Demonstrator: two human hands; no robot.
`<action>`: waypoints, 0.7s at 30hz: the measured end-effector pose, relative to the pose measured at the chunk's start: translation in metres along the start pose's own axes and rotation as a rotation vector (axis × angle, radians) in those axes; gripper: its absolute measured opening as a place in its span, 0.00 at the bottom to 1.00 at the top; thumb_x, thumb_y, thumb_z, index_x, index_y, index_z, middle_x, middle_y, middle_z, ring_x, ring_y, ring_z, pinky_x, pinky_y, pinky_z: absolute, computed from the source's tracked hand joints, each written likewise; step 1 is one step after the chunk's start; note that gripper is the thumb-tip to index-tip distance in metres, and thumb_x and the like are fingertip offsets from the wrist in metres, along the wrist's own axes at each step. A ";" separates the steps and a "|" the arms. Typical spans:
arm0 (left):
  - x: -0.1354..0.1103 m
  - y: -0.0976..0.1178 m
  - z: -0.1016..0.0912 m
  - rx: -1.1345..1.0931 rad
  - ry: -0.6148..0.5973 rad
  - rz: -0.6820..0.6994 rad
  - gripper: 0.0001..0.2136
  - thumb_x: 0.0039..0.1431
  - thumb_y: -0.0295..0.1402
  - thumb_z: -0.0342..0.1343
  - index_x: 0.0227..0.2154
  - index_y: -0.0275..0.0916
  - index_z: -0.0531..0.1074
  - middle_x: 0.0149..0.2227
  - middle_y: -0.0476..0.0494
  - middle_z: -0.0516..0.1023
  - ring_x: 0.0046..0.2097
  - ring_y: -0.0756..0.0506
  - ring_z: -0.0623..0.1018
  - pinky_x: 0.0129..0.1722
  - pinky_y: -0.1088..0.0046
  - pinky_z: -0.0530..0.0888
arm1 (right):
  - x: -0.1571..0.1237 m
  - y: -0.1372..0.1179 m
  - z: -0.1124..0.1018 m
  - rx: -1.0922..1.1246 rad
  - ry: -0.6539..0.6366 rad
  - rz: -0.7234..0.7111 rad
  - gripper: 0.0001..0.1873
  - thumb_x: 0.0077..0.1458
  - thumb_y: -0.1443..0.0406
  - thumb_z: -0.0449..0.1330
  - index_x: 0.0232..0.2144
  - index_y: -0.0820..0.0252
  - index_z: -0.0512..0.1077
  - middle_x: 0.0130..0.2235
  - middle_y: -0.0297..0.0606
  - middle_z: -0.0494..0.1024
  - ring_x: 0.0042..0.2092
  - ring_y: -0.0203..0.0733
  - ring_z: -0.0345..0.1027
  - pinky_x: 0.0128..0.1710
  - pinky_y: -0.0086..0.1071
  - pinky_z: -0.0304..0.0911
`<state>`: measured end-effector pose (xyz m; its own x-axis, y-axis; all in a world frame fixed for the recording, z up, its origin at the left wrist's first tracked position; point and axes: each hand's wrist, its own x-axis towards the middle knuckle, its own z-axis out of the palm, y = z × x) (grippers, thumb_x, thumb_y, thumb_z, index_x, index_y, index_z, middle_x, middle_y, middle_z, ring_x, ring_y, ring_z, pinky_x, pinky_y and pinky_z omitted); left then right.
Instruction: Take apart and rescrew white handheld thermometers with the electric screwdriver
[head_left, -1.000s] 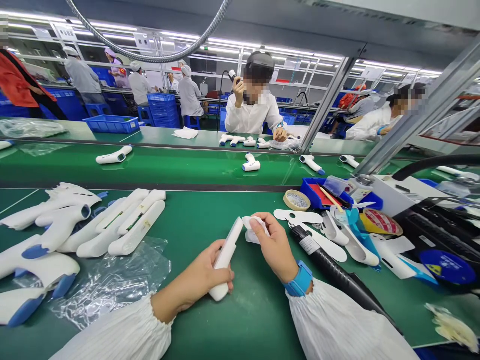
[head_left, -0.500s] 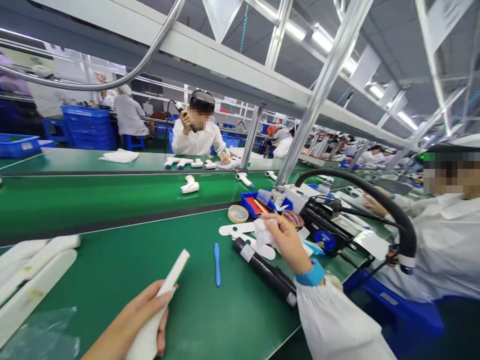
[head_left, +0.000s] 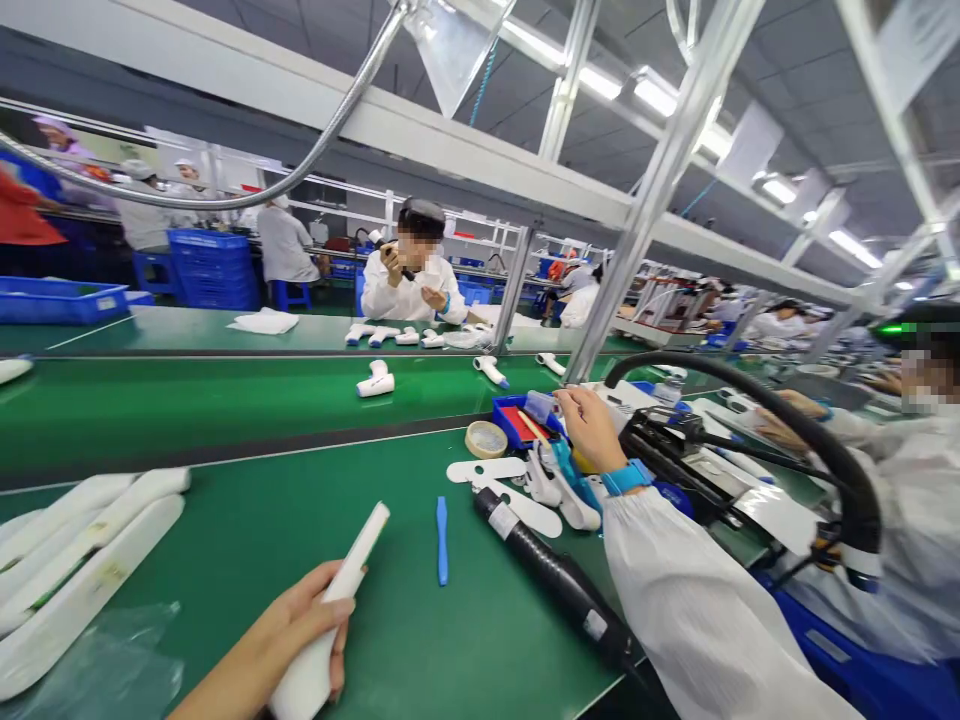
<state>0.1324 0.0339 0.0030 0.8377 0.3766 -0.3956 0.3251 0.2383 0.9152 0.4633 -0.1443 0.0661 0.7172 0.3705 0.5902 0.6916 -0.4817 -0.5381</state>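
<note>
A: Head view: what does the left hand (head_left: pixel 296 622) grip?
B: A slender white part (head_left: pixel 361 552), left of centre at the bottom of the frame; thumb and fingers close around it, its narrow end tilted toward the upper right.
A: And the right hand (head_left: pixel 592 432)?
B: Right of centre, fingers bent, near a blue tray (head_left: pixel 517 438); whether they grip anything cannot be told.
A: At lower centre?
B: A flat blue tool (head_left: pixel 442 542) and, rightward, a black cylindrical tool (head_left: pixel 551 574).
</note>
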 end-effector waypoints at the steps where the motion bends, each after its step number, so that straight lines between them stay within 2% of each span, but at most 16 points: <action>1: 0.001 0.000 -0.001 0.011 -0.016 0.018 0.29 0.49 0.47 0.53 0.51 0.37 0.57 0.18 0.53 0.69 0.22 0.50 0.69 0.21 0.78 0.64 | -0.011 -0.016 0.003 0.026 -0.056 -0.042 0.13 0.57 0.61 0.50 0.35 0.63 0.71 0.41 0.45 0.72 0.48 0.47 0.62 0.48 0.44 0.57; 5: 0.003 0.004 -0.014 0.208 -0.023 0.177 0.26 0.49 0.42 0.55 0.51 0.40 0.60 0.27 0.51 0.71 0.27 0.49 0.72 0.27 0.76 0.67 | -0.059 -0.093 0.017 0.172 -0.366 -0.273 0.14 0.57 0.58 0.50 0.43 0.56 0.68 0.45 0.40 0.72 0.47 0.44 0.64 0.46 0.40 0.61; 8: -0.001 0.009 -0.027 0.488 0.151 0.387 0.22 0.47 0.36 0.56 0.48 0.44 0.66 0.41 0.46 0.74 0.39 0.43 0.73 0.40 0.71 0.67 | -0.087 -0.142 0.035 0.213 -0.583 -0.527 0.17 0.56 0.58 0.53 0.47 0.56 0.66 0.47 0.42 0.71 0.49 0.46 0.63 0.46 0.40 0.61; 11: -0.005 0.013 -0.038 0.734 0.280 0.526 0.22 0.45 0.30 0.54 0.47 0.44 0.67 0.43 0.44 0.74 0.44 0.39 0.71 0.46 0.64 0.64 | -0.106 -0.171 0.062 0.174 -0.769 -0.637 0.18 0.52 0.56 0.57 0.43 0.58 0.70 0.40 0.43 0.75 0.40 0.47 0.68 0.37 0.38 0.63; 13: -0.005 0.013 -0.045 0.867 0.305 0.594 0.21 0.45 0.27 0.53 0.45 0.42 0.68 0.40 0.42 0.75 0.44 0.38 0.70 0.49 0.60 0.62 | -0.114 -0.180 0.083 0.211 -0.906 -0.547 0.14 0.49 0.55 0.59 0.34 0.59 0.72 0.29 0.39 0.76 0.30 0.43 0.68 0.28 0.33 0.61; 15: -0.003 0.013 -0.052 0.971 0.295 0.673 0.20 0.44 0.25 0.52 0.44 0.41 0.69 0.40 0.42 0.75 0.46 0.39 0.70 0.54 0.57 0.56 | -0.119 -0.183 0.103 0.365 -1.063 -0.332 0.12 0.47 0.56 0.61 0.24 0.59 0.70 0.21 0.33 0.71 0.23 0.38 0.64 0.24 0.29 0.57; 17: 0.000 0.011 -0.060 0.994 0.335 0.745 0.21 0.44 0.25 0.52 0.45 0.41 0.67 0.45 0.42 0.72 0.49 0.40 0.68 0.57 0.58 0.53 | -0.123 -0.182 0.118 0.531 -1.177 -0.107 0.14 0.49 0.57 0.59 0.20 0.59 0.65 0.17 0.30 0.67 0.20 0.34 0.62 0.22 0.27 0.56; 19: 0.006 0.010 -0.068 0.881 0.479 0.772 0.24 0.44 0.30 0.55 0.48 0.40 0.64 0.51 0.40 0.66 0.55 0.38 0.63 0.57 0.58 0.55 | -0.126 -0.180 0.127 0.574 -1.192 0.017 0.16 0.55 0.55 0.52 0.22 0.59 0.64 0.17 0.29 0.67 0.19 0.32 0.62 0.20 0.25 0.57; 21: 0.015 0.008 -0.073 0.649 0.572 0.681 0.33 0.44 0.39 0.58 0.54 0.41 0.56 0.55 0.40 0.62 0.56 0.37 0.62 0.55 0.58 0.58 | -0.131 -0.178 0.133 0.611 -1.178 0.141 0.17 0.58 0.55 0.47 0.24 0.59 0.62 0.19 0.30 0.67 0.18 0.31 0.61 0.19 0.24 0.58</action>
<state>0.1157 0.1064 -0.0011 0.6569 0.6495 0.3830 0.1817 -0.6293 0.7556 0.2581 -0.0013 0.0043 0.2164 0.9567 -0.1947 0.3106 -0.2565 -0.9153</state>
